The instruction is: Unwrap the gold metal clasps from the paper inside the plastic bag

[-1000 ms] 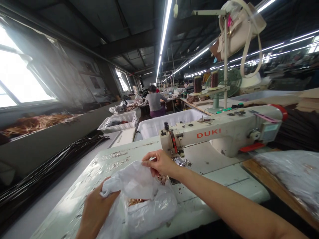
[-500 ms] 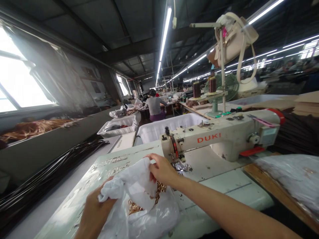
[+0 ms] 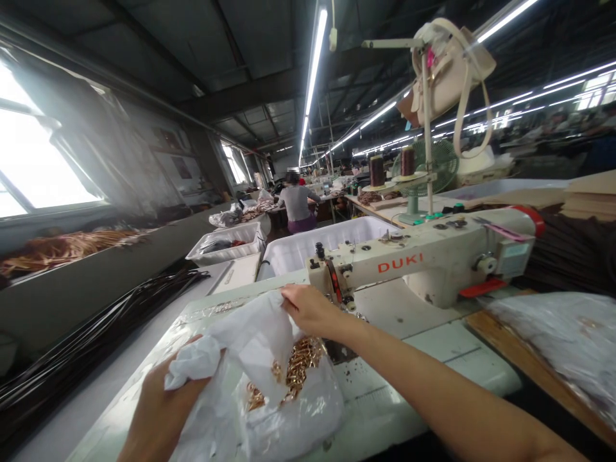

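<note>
White, thin plastic bag (image 3: 298, 427) of small gold-coloured metal pieces (image 3: 299, 369) lies near left of the cream metal sewing machine (image 3: 433, 263). Left hand (image 3: 161, 401) grips bunched plastic; right hand (image 3: 312, 311) pinches the far edge. Advisable: lift gently, 2 grips apart, avoiding spillage.

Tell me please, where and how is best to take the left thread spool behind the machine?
I would grip the left thread spool around its upper sides, coming from the left: it stands upright on a plate, with the other spool on its right.
</note>
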A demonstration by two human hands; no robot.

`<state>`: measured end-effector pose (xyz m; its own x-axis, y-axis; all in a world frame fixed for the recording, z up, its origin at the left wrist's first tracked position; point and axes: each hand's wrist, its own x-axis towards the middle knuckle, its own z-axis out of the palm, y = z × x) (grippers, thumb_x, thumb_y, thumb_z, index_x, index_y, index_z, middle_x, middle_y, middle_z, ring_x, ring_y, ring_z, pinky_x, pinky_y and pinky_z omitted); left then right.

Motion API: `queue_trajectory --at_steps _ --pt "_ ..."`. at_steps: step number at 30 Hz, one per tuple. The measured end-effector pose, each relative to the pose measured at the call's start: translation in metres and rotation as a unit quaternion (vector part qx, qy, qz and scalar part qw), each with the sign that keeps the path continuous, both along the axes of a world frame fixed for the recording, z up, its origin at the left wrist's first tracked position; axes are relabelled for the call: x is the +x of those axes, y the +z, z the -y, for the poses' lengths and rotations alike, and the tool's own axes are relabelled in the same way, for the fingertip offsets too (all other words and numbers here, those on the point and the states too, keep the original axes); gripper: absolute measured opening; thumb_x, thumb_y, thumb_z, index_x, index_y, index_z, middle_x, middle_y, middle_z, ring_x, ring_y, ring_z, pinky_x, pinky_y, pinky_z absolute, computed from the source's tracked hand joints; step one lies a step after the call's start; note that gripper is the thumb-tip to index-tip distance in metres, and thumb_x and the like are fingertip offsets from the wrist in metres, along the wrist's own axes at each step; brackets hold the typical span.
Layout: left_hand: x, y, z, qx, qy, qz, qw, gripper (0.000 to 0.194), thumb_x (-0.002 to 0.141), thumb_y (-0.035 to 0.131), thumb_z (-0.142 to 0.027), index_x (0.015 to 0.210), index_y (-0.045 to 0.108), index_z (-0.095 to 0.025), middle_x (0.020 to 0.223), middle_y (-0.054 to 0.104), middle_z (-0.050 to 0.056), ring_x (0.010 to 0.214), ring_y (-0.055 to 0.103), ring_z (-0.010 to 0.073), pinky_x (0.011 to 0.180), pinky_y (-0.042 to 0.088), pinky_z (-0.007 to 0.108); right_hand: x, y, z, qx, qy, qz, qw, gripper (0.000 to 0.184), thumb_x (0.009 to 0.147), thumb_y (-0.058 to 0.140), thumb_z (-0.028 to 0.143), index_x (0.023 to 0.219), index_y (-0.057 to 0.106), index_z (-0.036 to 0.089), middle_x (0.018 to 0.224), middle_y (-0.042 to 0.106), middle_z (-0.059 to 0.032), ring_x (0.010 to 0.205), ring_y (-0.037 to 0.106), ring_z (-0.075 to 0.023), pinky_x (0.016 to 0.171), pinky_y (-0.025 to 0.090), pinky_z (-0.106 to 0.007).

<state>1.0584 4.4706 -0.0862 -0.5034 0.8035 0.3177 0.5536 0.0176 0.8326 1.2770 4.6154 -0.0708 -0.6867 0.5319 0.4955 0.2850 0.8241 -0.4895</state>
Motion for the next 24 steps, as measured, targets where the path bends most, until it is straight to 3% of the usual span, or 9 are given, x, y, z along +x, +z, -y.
queue_trajectory --at_steps 5,10,12,16,19,21,24 --pt "-0.001 0.002 -0.001 -0.017 -0.009 -0.015 1.000 0.052 0.064 0.072 -0.048 0.109 0.064 -0.023 0.112 0.069 0.005 0.105 0.062 0.0309 0.092 0.051 0.040 0.001 0.001 -0.005 -0.037 0.056 -0.003 0.998 0.023 0.086 0.046 0.013 0.064 0.039 0.017 0.078 0.055 -0.0006 0.068 0.052 -0.0101 0.063 0.037 -0.021" --pt "0.023 0.020 0.004 -0.021 -0.051 -0.010 0.998 0.055 0.069 0.066 -0.055 0.116 0.057 -0.027 0.117 0.066 0.003 0.107 0.060 0.0281 0.089 0.051 0.036 0.004 0.004 -0.002 -0.121 0.091 0.009 0.988 0.023 0.089 0.042 0.018 0.066 0.038 0.018 0.061 0.048 0.0040 0.041 0.047 -0.0061 0.044 0.035 -0.018" --pt "0.037 0.027 0.007 -0.028 -0.059 -0.050 0.997 0.060 0.070 0.063 -0.058 0.122 0.052 -0.030 0.123 0.061 0.002 0.112 0.057 0.0287 0.091 0.049 0.039 0.003 0.006 0.000 -0.145 0.115 -0.010 0.983 0.023 0.091 0.041 0.022 0.068 0.038 0.018 0.062 0.049 0.0045 0.037 0.046 -0.0056 0.039 0.034 -0.017" --pt "0.055 0.028 0.005 -0.066 0.027 -0.215 0.974 0.077 0.066 0.066 -0.052 0.135 0.036 -0.035 0.127 0.056 0.005 0.104 0.060 0.0308 0.086 0.048 0.043 -0.002 0.010 0.005 -0.203 0.153 0.017 0.967 0.021 0.093 0.039 0.020 0.073 0.044 0.018 0.055 0.051 0.0052 0.035 0.047 -0.0061 0.038 0.035 -0.015" --pt "0.049 0.020 -0.003 -0.084 0.049 -0.314 0.944 0.059 0.075 0.055 -0.043 0.132 0.039 -0.035 0.123 0.061 0.003 0.103 0.063 0.0287 0.079 0.049 0.035 -0.005 0.009 0.009 -0.241 0.158 0.013 0.957 0.017 0.094 0.038 0.021 0.087 0.053 0.017 0.052 0.053 0.0054 0.038 0.051 -0.0074 0.042 0.039 -0.016" --pt "0.041 0.016 -0.008 -0.086 0.032 -0.332 0.939 0.048 0.078 0.052 -0.044 0.125 0.048 -0.034 0.117 0.066 0.001 0.104 0.064 0.0263 0.075 0.049 0.029 -0.006 0.004 0.013 -0.223 0.121 -0.030 0.967 0.021 0.095 0.039 0.025 0.110 0.053 0.017 0.062 0.058 0.0032 0.044 0.054 -0.0081 0.049 0.044 -0.018" --pt "0.034 0.014 -0.012 -0.087 0.026 -0.339 0.937 0.040 0.078 0.052 -0.046 0.116 0.055 -0.030 0.105 0.071 0.000 0.096 0.067 0.0242 0.069 0.048 0.024 -0.006 -0.011 0.026 -0.114 0.026 -0.071 0.991 0.047 0.088 0.052 0.036 0.130 0.042 0.017 0.102 0.063 -0.0081 0.071 0.063 -0.0147 0.070 0.050 -0.028"
